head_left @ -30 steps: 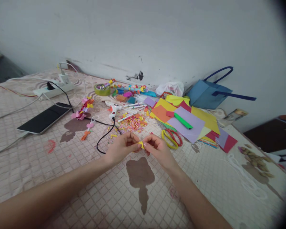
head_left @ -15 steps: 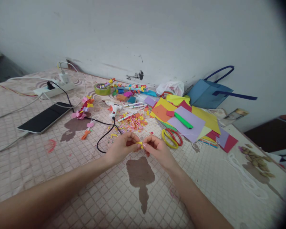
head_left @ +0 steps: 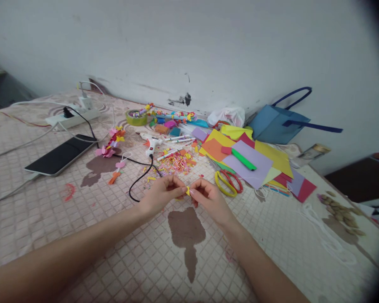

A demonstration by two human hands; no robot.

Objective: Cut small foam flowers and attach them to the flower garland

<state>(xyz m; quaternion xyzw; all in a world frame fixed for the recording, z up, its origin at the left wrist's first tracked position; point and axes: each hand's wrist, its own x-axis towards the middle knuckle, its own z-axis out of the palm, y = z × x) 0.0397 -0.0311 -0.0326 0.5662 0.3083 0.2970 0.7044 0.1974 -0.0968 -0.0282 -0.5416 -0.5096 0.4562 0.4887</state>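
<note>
Between my fingertips is a small yellow paper piece [head_left: 187, 191], pinched from both sides above the tablecloth. My left hand [head_left: 162, 192] holds its left side between thumb and forefinger. My right hand [head_left: 210, 198] grips its right side the same way, thumb on the near face. Just right of that hand lie scissors with yellow handles [head_left: 225, 185], overlapping a red-handled pair [head_left: 235, 181]. Beyond my hands spreads a heap of coloured paper scraps [head_left: 178, 162]. A white glue gun [head_left: 152, 145] rests behind my left hand, its black cord looping toward my wrist.
Coloured paper sheets [head_left: 249, 162] with a green cutter [head_left: 244, 159] lie at right, before a blue bag [head_left: 279, 124]. White string [head_left: 326, 240] and pistachio-like shells [head_left: 341, 213] are far right. On the left sit a tablet [head_left: 61, 155], a power strip [head_left: 74, 119] and a paper-flower strand [head_left: 112, 142].
The yellow paper piece has shifted slightly between my fingertips and shows a different shape. Both hands stay in nearly the same place.
</note>
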